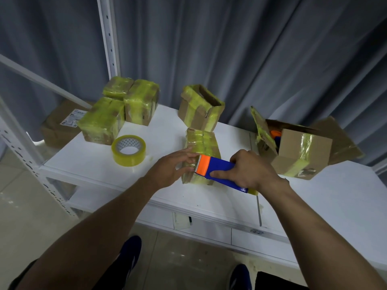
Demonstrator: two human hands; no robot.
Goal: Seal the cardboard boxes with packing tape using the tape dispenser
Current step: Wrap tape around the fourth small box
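Observation:
A small cardboard box (202, 143) wrapped in yellowish tape lies on the white table (100, 160) near its front edge. My right hand (251, 170) grips a blue and orange tape dispenser (217, 168), whose toothed orange end lies on the box's near part. My left hand (173, 168) rests against the box's left side, fingers straight, fingertips close to the dispenser's teeth.
A loose tape roll (128, 150) lies left of the box. Three taped boxes (119, 109) cluster at the back left. An open-topped box (201, 107) stands behind. A larger open box (293, 147) with blue and orange items is at the right. Curtain and shelf post behind.

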